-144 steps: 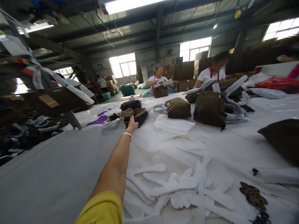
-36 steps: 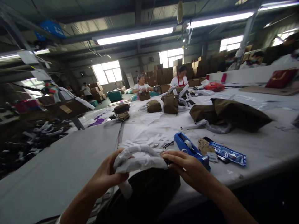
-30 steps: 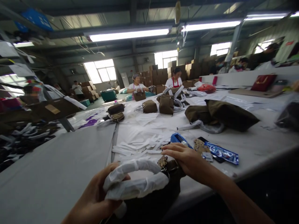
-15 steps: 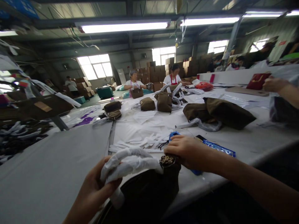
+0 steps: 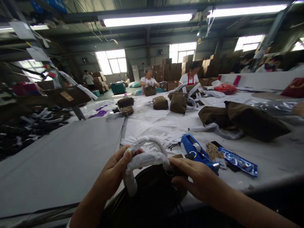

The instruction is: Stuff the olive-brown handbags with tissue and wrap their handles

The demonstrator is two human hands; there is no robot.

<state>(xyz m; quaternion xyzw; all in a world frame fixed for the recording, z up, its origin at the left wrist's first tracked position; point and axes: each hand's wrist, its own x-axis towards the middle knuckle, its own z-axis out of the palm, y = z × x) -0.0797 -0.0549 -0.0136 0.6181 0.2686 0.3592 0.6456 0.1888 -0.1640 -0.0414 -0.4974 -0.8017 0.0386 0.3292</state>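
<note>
A dark brown handbag (image 5: 152,193) stands upright at the table's near edge, its two handles (image 5: 147,160) wrapped in white padding. My left hand (image 5: 115,172) is closed around the left side of the handles. At the right handle base, my right hand (image 5: 197,177) grips the handbag near a metal ring, thumb below and fingers on top; what else it may hold is hidden. Just beyond it lies a blue tool (image 5: 196,148) resembling a tape dispenser. Beside that are a spotted card (image 5: 213,153) and a shiny blue packet (image 5: 238,161) over a black flat object.
White paper strips (image 5: 152,137) lie beyond the handbag. Several brown bags (image 5: 179,103) are spread over the white table (image 5: 95,152). A post (image 5: 78,112) rises at left, near a dark heap (image 5: 35,129). Two co-workers (image 5: 188,77) face me across the table.
My view has swung left. My left hand stays on the handles. My right hand has lowered against the handbag's right end, and the spotted piece seen by its fingers no longer shows there.
</note>
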